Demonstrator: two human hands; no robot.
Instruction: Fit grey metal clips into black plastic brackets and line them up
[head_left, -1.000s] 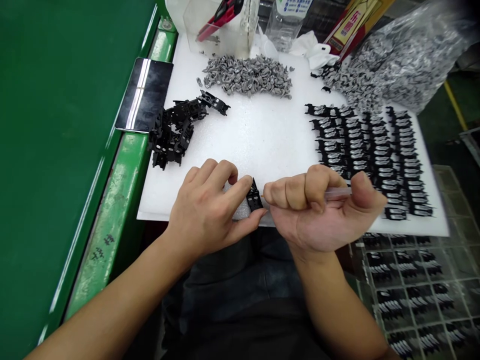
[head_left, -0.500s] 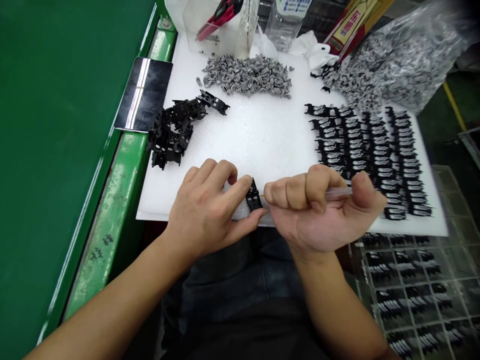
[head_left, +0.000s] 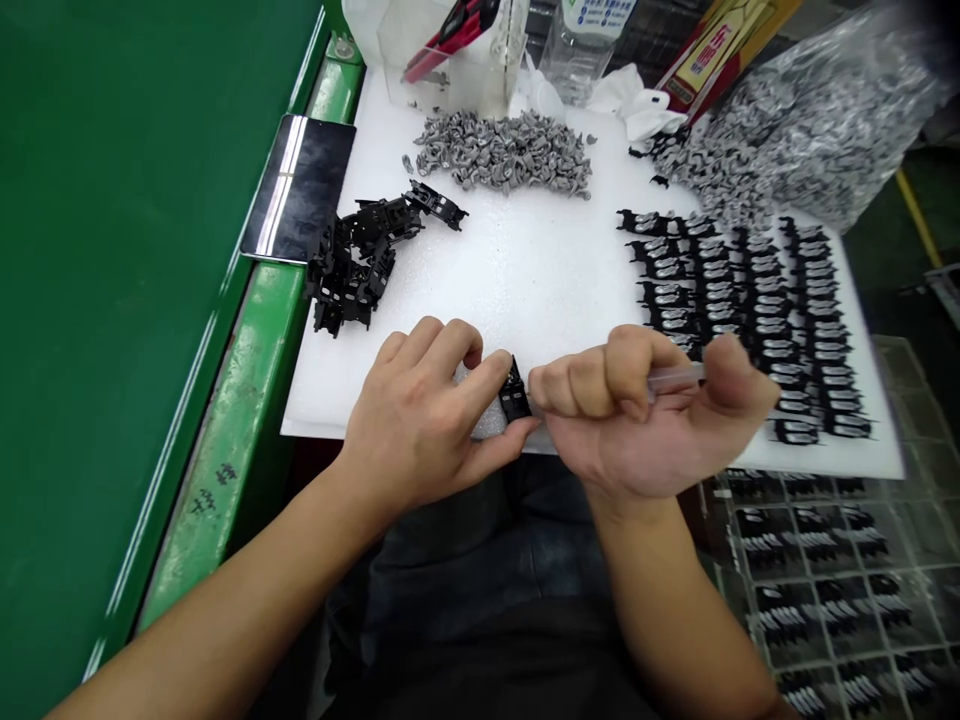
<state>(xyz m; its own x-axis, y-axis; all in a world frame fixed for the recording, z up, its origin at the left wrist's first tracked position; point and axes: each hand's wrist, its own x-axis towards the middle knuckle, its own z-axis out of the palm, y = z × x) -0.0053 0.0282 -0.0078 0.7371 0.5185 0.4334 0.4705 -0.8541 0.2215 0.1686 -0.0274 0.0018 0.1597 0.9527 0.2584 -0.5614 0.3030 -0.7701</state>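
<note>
My left hand [head_left: 424,420] pinches a small black plastic part [head_left: 514,394] between thumb and forefinger at the near edge of the white foam sheet [head_left: 525,270]. My right hand [head_left: 645,420] is closed in a fist round a thin clear tube-like tool [head_left: 675,378], whose tip meets the black part. A heap of loose black parts [head_left: 356,260] lies to the left of my left hand, and a heap of small grey metal pieces [head_left: 502,150] lies at the back.
Rows of black parts with metal pieces [head_left: 750,300] fill the sheet's right side. A clear bag of grey pieces [head_left: 810,110] sits back right, a dark phone [head_left: 300,187] on the green bench edge, a clear divided tray [head_left: 825,590] lower right.
Both hands keep the same grip. The view has shifted slightly, so everything sits a little to the right in the picture.
</note>
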